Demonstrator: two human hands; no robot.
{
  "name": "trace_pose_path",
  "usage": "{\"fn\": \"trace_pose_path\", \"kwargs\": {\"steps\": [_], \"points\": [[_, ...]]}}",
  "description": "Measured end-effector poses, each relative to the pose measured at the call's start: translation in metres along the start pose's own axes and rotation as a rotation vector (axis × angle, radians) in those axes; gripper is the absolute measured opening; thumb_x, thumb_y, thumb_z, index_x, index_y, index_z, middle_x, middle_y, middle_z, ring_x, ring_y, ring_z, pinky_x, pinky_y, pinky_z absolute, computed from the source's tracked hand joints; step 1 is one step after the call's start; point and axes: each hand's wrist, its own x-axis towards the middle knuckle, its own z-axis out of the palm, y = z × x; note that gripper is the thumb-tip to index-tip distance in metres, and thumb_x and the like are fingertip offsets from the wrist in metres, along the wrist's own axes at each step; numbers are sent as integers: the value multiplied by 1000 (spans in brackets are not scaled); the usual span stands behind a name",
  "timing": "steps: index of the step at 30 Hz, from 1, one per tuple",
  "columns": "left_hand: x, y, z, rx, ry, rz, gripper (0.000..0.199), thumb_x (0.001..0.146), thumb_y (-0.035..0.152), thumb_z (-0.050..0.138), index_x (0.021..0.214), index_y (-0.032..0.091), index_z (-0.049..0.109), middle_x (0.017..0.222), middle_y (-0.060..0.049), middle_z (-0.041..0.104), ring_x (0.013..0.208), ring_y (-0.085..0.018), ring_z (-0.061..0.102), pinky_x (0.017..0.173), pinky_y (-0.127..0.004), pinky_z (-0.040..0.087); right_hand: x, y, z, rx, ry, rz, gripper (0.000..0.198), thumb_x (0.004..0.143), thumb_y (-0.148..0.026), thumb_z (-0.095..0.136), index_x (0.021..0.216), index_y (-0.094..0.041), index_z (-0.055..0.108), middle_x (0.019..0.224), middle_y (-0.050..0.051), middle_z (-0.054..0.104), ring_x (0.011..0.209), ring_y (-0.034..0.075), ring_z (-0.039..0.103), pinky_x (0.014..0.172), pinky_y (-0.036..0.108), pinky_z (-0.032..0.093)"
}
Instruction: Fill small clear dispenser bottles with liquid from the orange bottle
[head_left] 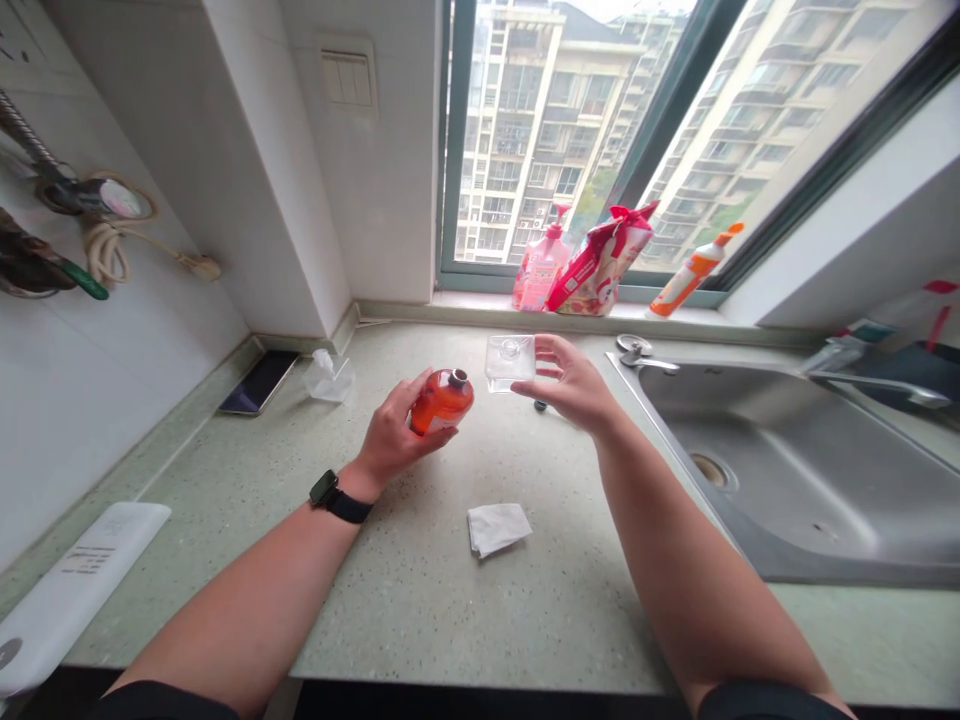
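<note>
My left hand is wrapped round an orange-red bottle, tilted a little to the right, its dark neck uncapped. In my right hand is a clear square glass bottle, gripped at its right side between thumb and fingers; its round mouth faces up. A small gap separates the two bottles. Just below my right fingers, a small black cap lies on the counter. Nearer to me, between my forearms, rests a folded white tissue.
The speckled counter has a steel sink on the right. A phone, a clear plastic piece and a long white device lie left. A pink pump bottle, red bag and orange-white bottle line the windowsill.
</note>
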Motion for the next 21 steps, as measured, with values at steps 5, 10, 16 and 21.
{"fn": "trace_pose_path", "kwargs": {"steps": [5, 10, 16, 21], "points": [[-2, -1, 1, 18, 48, -62, 78, 81, 62, 85, 143, 24, 55, 129, -12, 73, 112, -29, 74, 101, -46, 61, -4, -1, -3, -88, -29, -76, 75, 66, -54, 96, 130, -30, 67, 135, 10, 69, 124, 33, 68, 104, 53, 61], [-1, 0, 1, 123, 51, 23, 69, 86, 59, 81, 140, 25, 56, 132, -12, 72, 115, -30, 72, 103, -45, 59, -6, -3, -2, -184, -42, -130, 74, 67, -52, 96, 132, -30, 68, 133, 10, 67, 120, 34, 69, 101, 53, 62], [0, 3, 1, 230, 72, 113, 66, 89, 56, 79, 141, 24, 57, 126, -12, 70, 110, -30, 68, 100, -47, 57, -8, -6, -1, -271, -47, -182, 71, 71, -48, 93, 134, -29, 67, 131, 11, 66, 121, 34, 68, 101, 54, 62], [0, 4, 0, 295, 71, 92, 66, 87, 51, 81, 143, 25, 58, 122, -10, 68, 108, -30, 66, 100, -46, 55, -9, -13, -3, -348, -65, -217, 68, 73, -44, 91, 134, -28, 66, 131, 11, 67, 120, 35, 69, 105, 59, 58]]}}
